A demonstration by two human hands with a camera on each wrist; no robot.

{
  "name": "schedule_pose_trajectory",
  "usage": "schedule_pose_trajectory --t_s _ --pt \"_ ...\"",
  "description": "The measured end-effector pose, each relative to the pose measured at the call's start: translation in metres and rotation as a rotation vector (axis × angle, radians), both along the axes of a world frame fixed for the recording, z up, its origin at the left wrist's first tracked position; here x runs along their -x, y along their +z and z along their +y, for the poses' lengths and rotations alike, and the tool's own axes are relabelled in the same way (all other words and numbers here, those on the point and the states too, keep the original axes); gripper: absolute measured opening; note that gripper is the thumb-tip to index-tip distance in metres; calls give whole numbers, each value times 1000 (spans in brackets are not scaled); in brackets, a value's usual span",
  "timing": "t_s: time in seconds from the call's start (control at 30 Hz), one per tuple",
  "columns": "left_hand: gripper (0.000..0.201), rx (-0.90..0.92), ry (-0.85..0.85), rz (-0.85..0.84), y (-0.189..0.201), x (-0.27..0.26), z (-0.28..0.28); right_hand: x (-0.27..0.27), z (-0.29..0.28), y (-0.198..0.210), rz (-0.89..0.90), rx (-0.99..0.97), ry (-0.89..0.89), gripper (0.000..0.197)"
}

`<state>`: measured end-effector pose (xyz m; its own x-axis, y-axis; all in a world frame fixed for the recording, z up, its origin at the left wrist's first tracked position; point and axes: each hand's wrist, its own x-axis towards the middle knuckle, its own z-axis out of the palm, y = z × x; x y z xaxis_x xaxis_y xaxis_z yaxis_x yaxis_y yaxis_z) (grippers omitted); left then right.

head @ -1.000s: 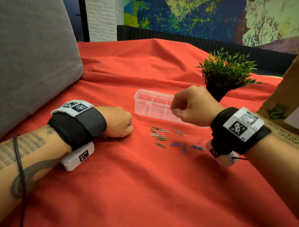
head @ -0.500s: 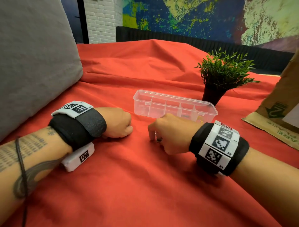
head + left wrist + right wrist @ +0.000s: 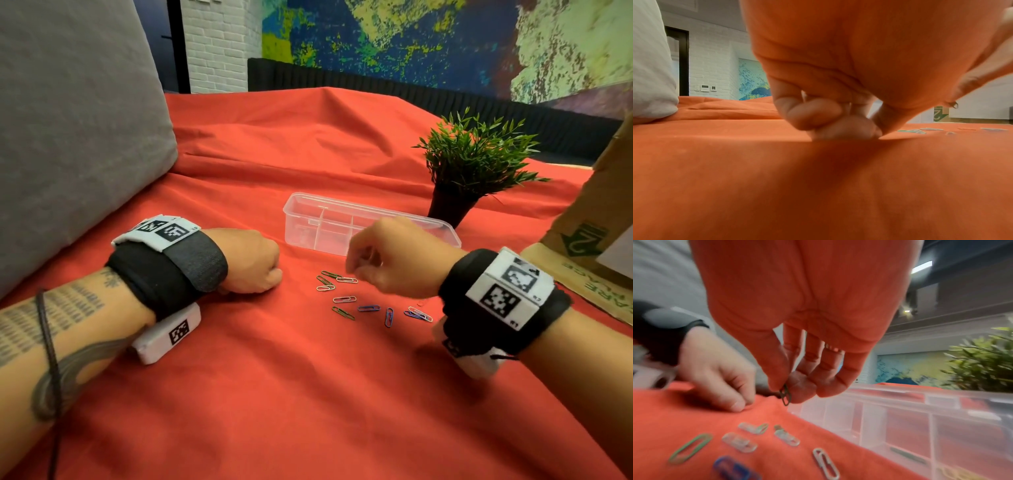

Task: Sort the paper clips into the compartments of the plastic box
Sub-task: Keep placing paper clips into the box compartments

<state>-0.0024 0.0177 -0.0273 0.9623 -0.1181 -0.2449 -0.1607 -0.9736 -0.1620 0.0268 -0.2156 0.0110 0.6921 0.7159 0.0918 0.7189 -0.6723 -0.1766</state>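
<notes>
A clear plastic box (image 3: 301, 219) (image 3: 900, 418) with several compartments stands on the red cloth. Several coloured paper clips (image 3: 344, 299) (image 3: 740, 442) lie scattered on the cloth in front of it. My right hand (image 3: 359, 263) (image 3: 786, 391) hovers above the clips, near the box's front wall, pinching a dark green clip (image 3: 785, 395) between thumb and fingertip. My left hand (image 3: 255, 262) (image 3: 838, 123) rests on the cloth as a fist to the left of the clips, holding nothing. A green clip (image 3: 908, 455) and a yellow clip (image 3: 953, 472) lie inside the box.
A small potted plant (image 3: 469, 164) stands just behind the box's right end. A grey cushion (image 3: 68, 120) leans at the left. A cardboard box (image 3: 589, 236) sits at the right edge. Red cloth (image 3: 308, 394) covers the whole surface.
My right hand dipped down onto the clip pile half a second ago and has now risen toward the box with a dark green clip pinched. The left hand stayed still.
</notes>
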Motion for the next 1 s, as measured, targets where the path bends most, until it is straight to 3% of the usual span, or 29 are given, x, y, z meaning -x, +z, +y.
schedule_pose_trajectory --t_s 0.23,0.4,0.57,0.77,0.9,1.0 --pt "44 18 3 4 -1 -3 0 -50 -33 24 -77 -358 -272 8" --pt "45 7 -1 -5 -3 -3 2 -71 -39 18 -198 -348 -397 12" --pt "41 1 0 -7 -2 -1 -1 -84 -40 7 -177 -298 -444 20" --pt "44 11 11 6 -3 -3 2 -73 -35 8 -209 -296 -385 13" --pt "46 7 6 12 -5 -5 4 -42 -18 11 -259 -376 -233 10" --pt "47 0 -4 2 -6 -5 4 -15 3 8 -240 -265 -67 12"
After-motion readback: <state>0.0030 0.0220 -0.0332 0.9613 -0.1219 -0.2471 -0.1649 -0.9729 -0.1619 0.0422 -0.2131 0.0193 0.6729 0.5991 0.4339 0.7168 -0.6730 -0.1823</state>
